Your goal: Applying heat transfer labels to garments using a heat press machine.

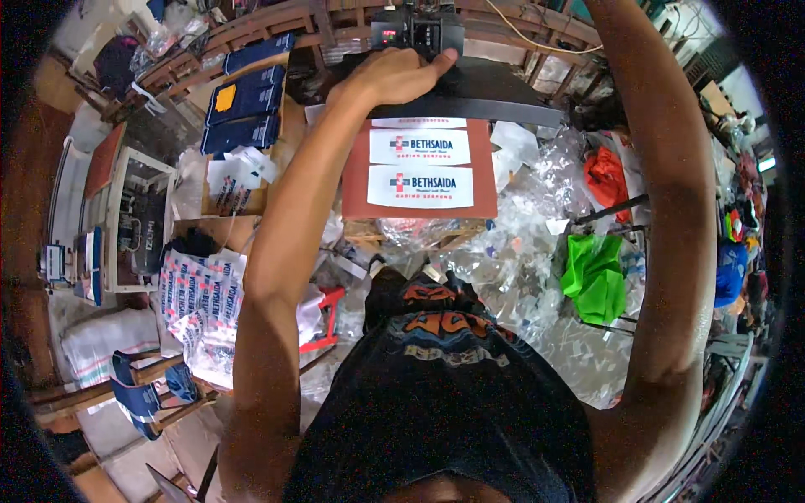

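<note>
My left hand (396, 77) rests at the black control box (449, 35) on top of the heat press (495, 88). Its fingers are bent and closed, with the thumb pointing right; what they hold is hidden. My right arm (675, 218) reaches up past the upper right edge, so that hand is out of sight. Below the press's black plate lies a reddish-brown pad (356, 180). On it are white rectangular pieces (419, 186) printed with a dark blue and red logo, one partly covered by the plate.
Folded navy cloth pieces (251, 101) lie on a board at the left, with a yellow patch. Printed white transfer sheets (201, 306) hang below them. Clear plastic scraps (524, 277) litter the floor. Green (591, 277) and orange (605, 178) bags lie at right. A compressor (149, 230) stands far left.
</note>
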### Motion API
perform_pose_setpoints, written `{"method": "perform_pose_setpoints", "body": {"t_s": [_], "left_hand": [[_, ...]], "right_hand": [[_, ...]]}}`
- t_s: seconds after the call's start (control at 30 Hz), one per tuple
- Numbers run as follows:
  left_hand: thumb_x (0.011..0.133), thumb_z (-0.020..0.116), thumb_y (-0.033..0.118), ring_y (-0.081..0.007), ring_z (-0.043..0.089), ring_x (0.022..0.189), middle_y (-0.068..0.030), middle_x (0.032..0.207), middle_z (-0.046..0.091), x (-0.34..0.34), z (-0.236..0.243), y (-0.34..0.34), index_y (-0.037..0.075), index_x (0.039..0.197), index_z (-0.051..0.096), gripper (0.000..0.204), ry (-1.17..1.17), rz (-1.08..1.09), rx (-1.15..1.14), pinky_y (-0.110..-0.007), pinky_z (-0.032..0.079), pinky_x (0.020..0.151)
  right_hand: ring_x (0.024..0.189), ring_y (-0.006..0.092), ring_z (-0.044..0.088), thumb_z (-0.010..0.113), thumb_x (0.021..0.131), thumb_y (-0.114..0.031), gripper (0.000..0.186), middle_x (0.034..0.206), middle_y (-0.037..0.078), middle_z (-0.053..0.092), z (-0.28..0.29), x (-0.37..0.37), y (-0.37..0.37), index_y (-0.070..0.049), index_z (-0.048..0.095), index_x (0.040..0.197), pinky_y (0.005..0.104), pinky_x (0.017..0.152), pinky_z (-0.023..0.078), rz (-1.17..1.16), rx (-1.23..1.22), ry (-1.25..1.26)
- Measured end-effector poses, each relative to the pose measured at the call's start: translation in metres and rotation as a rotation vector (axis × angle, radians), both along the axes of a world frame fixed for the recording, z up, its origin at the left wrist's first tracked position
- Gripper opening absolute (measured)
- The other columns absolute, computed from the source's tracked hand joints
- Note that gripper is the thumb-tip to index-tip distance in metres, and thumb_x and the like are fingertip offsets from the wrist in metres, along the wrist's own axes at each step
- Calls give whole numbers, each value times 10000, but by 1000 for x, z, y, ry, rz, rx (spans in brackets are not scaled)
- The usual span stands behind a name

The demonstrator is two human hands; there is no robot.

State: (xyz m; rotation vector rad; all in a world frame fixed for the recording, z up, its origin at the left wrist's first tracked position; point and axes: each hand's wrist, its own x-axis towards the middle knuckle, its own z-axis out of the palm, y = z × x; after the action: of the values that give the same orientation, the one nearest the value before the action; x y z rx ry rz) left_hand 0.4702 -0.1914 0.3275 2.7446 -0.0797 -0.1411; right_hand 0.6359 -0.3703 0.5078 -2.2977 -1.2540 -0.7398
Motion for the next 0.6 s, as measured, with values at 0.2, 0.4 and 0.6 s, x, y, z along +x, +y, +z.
{"method": "perform_pose_setpoints", "body": {"t_s": [0.2,0.4,0.6], "left_hand": [[938,259,859,-404,459,1436,-382,1449,497,21,-5,0,-127,1390,536,1119,37,-57,-156,-467,381,1164],[881,238,921,-386,244,1549,-282,1637,285,48,-8,-40,-60,1547,364,1192,95,-181,-424,-502,244,1250],[969,408,736,-433,559,1323,-267,1386,606,39,-5,-27,87,1341,672,793,-42,12,-111,-452,446,1114]], "right_hand": [[1439,348,438,631,998,-354,682,1583,209,411,-23,-15,-40,-53,398,1563,431,1185,368,34,24,32],[1374,327,507,591,1044,-375,592,1467,203,551,-117,58,-124,-16,483,1502,428,1161,390,-118,291,292],[1188,235,640,544,979,-666,703,1323,76,669,-236,41,-167,-87,623,1371,445,975,509,-268,809,962]]}}
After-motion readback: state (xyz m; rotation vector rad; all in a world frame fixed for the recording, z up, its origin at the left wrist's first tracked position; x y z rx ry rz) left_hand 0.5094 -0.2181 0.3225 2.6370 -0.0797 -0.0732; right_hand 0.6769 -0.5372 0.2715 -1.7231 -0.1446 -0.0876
